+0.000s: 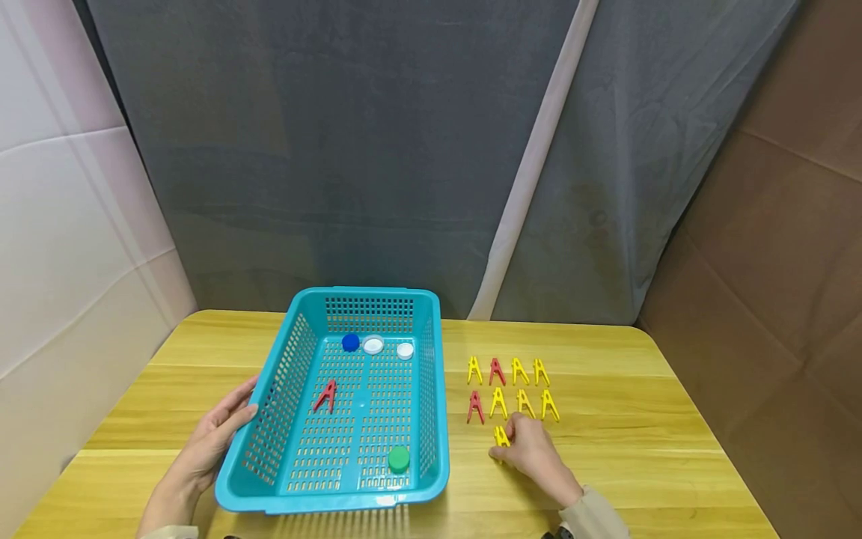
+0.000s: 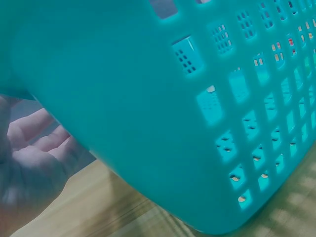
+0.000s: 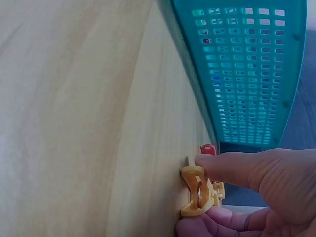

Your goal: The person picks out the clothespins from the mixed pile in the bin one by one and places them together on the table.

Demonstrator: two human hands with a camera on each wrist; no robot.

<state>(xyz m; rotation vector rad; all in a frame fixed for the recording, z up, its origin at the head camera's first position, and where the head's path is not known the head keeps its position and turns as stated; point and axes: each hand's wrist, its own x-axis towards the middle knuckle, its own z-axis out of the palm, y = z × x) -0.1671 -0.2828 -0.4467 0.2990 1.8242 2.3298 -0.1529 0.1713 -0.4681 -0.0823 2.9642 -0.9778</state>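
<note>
My left hand [image 1: 210, 442] holds the turquoise plastic basket [image 1: 337, 501] by its left side, thumb at the rim. Inside the basket lie a red clothespin [image 1: 326, 395], a blue cap [image 1: 350, 342], two white caps, one of them [image 1: 405, 350] smaller, and a green cap [image 1: 399, 459]. To the right of the basket, my right hand [image 1: 536, 454] pinches a yellow clothespin [image 3: 196, 192] between thumb and fingers, close over the table. Beyond that hand, clothespins lie in two rows, mostly yellow ones [image 1: 497, 403], with a red clothespin [image 1: 475, 407] at the left of the near row.
The wooden table [image 1: 626, 434] carries the basket and the clothespins. A grey curtain [image 1: 377, 165] hangs behind its back edge. White fabric [image 1: 81, 224] stands at the left and brown fabric [image 1: 774, 262] at the right.
</note>
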